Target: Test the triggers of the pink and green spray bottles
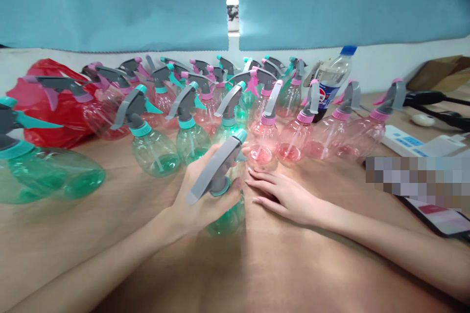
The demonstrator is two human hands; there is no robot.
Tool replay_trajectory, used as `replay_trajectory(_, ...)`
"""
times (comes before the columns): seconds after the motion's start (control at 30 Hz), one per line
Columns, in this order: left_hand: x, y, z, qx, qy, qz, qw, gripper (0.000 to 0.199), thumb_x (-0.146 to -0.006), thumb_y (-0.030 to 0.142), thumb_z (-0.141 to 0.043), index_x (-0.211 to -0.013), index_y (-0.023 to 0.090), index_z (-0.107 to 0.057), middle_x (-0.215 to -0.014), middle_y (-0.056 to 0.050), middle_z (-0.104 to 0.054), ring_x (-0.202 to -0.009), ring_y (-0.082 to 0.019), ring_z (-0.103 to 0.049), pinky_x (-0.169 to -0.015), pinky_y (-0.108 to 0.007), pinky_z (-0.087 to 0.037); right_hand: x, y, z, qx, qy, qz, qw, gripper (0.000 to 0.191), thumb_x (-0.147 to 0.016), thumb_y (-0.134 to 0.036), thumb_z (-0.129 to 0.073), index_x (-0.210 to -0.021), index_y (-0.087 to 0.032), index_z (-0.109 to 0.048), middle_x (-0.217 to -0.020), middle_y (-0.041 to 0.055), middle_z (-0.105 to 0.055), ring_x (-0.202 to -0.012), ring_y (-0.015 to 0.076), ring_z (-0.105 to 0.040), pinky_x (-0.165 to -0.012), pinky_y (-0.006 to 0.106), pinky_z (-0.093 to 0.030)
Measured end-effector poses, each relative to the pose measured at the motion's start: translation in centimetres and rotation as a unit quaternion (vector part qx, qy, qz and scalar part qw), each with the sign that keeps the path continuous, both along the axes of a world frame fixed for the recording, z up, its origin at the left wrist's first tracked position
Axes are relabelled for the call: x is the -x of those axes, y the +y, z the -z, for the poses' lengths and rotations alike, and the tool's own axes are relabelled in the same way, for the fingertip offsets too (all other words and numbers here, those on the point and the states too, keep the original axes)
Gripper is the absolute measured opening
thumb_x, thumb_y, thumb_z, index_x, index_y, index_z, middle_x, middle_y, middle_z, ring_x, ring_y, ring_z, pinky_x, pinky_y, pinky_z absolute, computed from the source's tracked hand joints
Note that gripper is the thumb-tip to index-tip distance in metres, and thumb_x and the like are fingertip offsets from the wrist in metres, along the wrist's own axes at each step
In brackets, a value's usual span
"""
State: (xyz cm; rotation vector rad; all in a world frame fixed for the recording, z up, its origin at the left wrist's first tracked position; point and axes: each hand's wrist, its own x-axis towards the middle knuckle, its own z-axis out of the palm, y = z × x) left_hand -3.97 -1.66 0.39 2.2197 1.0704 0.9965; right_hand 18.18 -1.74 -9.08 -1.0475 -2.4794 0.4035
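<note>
My left hand (200, 195) is wrapped round the neck of a green spray bottle (225, 217) with a grey and teal trigger head, upright near the middle of the table. My right hand (281, 193) rests on the tabletop to its right, fingers stretched out and holding nothing. Just beyond those fingertips stands a pink spray bottle (262, 144), with another pink spray bottle (293, 144) beside it. Behind my left hand are a green spray bottle (156, 154) and a second green one (193, 142).
More green and pink spray bottles crowd the back of the table (147, 264). At the left lie a red plastic bag (55, 107) and a large green bottle (55, 173). A cola bottle (330, 85), a white power strip (407, 142) and a phone (440, 217) are on the right.
</note>
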Motion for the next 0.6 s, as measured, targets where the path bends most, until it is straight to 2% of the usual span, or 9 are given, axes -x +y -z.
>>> replay_trajectory(0.1, -0.2, -0.2, 0.1, 0.020, -0.008, -0.011, 1.000, 0.035, -0.081, 0.031, -0.057, -0.113, 0.018, -0.051, -0.079, -0.001, -0.064, -0.050, -0.012, -0.055, -0.052, -0.027, -0.049, 0.0, 0.0, 0.0, 0.001, -0.009, 0.000, 1.000, 0.046, -0.098, -0.040, -0.044, -0.137, -0.017, -0.051, -0.143, 0.0153, -0.051, -0.131, 0.0299, -0.048, -0.105, 0.049, -0.044)
replay_trajectory(0.23, -0.3, -0.3, 0.2, 0.022, -0.038, -0.037, 0.998, 0.049, -0.078, 0.033, -0.062, -0.123, 0.018, -0.048, -0.091, -0.005, -0.068, -0.073, -0.019, -0.067, -0.065, -0.030, -0.055, 0.0, 0.0, 0.2, -0.008, -0.014, 0.002, 1.000, 0.044, -0.098, -0.041, -0.044, -0.135, -0.018, -0.053, -0.143, 0.0143, -0.051, -0.131, 0.0287, -0.048, -0.105, 0.049, -0.045)
replay_trajectory(0.3, 0.0, -0.1, 0.5, 0.020, -0.061, -0.013, 0.998, 0.049, -0.078, 0.034, -0.062, -0.123, 0.019, -0.050, -0.098, -0.006, -0.069, -0.082, -0.022, -0.068, -0.069, -0.033, -0.056, 0.0, 0.0, 0.2, -0.016, -0.017, 0.001, 1.000, 0.044, -0.099, -0.040, -0.044, -0.135, -0.018, -0.053, -0.142, 0.0142, -0.052, -0.132, 0.0287, -0.048, -0.105, 0.049, -0.044)
replay_trajectory(0.43, 0.6, 0.3, 1.2, 0.026, -0.105, 0.064, 0.992, 0.044, -0.086, 0.038, -0.053, -0.127, 0.025, -0.050, -0.107, -0.006, -0.068, -0.083, -0.022, -0.067, -0.081, -0.039, -0.055, 0.0, 0.0, 0.1, -0.028, -0.018, -0.004, 0.999, 0.043, -0.099, -0.040, -0.043, -0.134, -0.018, -0.054, -0.140, 0.0145, -0.054, -0.132, 0.0282, -0.048, -0.107, 0.050, -0.042)
replay_trajectory(0.6, 0.7, 0.2, 1.1, 0.010, -0.110, 0.071, 0.991, 0.055, -0.083, 0.042, -0.054, -0.134, 0.025, -0.041, -0.111, -0.008, -0.065, -0.090, -0.024, -0.066, -0.085, -0.041, -0.053, 0.0, 0.0, 0.2, -0.042, -0.028, -0.003, 0.999, 0.043, -0.099, -0.039, -0.042, -0.134, -0.017, -0.053, -0.140, 0.0147, -0.054, -0.131, 0.0275, -0.049, -0.106, 0.048, -0.044)
